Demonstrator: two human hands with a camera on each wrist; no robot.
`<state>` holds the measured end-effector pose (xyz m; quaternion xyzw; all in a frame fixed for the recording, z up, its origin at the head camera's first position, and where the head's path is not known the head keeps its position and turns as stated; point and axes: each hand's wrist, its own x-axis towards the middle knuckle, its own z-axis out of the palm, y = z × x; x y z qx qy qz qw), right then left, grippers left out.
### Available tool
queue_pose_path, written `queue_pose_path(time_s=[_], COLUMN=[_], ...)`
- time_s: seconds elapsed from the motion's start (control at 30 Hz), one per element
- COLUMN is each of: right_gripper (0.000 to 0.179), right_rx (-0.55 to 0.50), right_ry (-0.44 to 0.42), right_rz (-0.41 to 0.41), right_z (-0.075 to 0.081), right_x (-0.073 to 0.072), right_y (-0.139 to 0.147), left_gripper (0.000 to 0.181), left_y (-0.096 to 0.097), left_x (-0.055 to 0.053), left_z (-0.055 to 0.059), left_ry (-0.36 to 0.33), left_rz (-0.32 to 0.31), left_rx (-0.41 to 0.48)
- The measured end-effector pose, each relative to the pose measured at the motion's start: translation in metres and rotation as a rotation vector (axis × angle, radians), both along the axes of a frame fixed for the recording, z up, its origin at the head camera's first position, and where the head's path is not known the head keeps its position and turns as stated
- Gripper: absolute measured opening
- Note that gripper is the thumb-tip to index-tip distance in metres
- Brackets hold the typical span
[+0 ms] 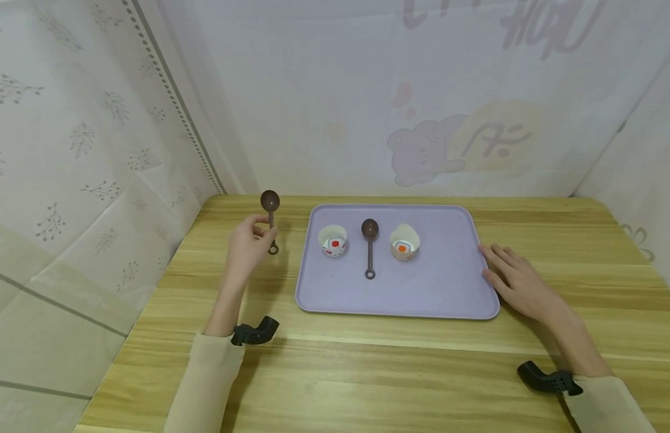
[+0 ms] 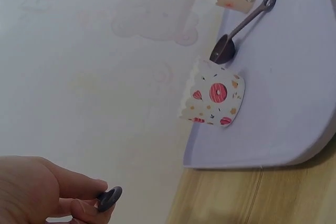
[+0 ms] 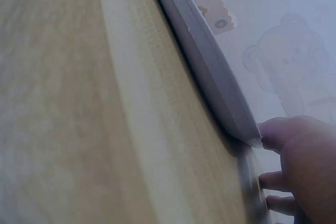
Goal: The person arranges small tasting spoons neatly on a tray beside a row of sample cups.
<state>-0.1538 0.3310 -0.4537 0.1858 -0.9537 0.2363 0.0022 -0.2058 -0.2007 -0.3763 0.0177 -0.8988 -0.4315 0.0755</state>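
Note:
My left hand (image 1: pixel 251 243) pinches a brown measuring spoon (image 1: pixel 270 202) by its handle, to the left of the tray, bowl end pointing away from me. In the left wrist view, the handle's ring end (image 2: pixel 109 199) pokes out between thumb and fingers. My right hand (image 1: pixel 521 287) rests at the right edge of the lilac tray (image 1: pixel 443 288), fingertips touching its rim. On the tray, a second brown measuring spoon (image 1: pixel 370 252) lies between two paper cups. The left cup (image 1: pixel 333 240) has a red-marked piece inside; the right cup (image 1: pixel 404 242) has an orange-marked one.
The tray sits on a wood-grain table (image 1: pixel 367 373). Behind it hangs a pale cloth (image 1: pixel 313 90) with a bear print, and another patterned cloth (image 1: pixel 86 180) hangs at the left. Black wrist mounts (image 1: pixel 255 331) are on both forearms.

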Motion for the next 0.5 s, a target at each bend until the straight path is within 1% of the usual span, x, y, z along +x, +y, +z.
queue_pose_path(time_s=[0.27, 0.5], right_gripper=[0.059, 0.058], right_rx=[0.003, 0.009], right_ry=[0.000, 0.011], right_rz=[0.001, 0.004], right_z=[0.001, 0.001], right_x=[0.000, -0.001], right_y=[0.000, -0.001], left_gripper=[0.034, 0.035], left_y=[0.011, 0.019], left_x=[0.002, 0.005], left_z=[0.006, 0.010], left_ry=[0.016, 0.015], left_rz=[-0.012, -0.032], left_rx=[0.010, 0.025])
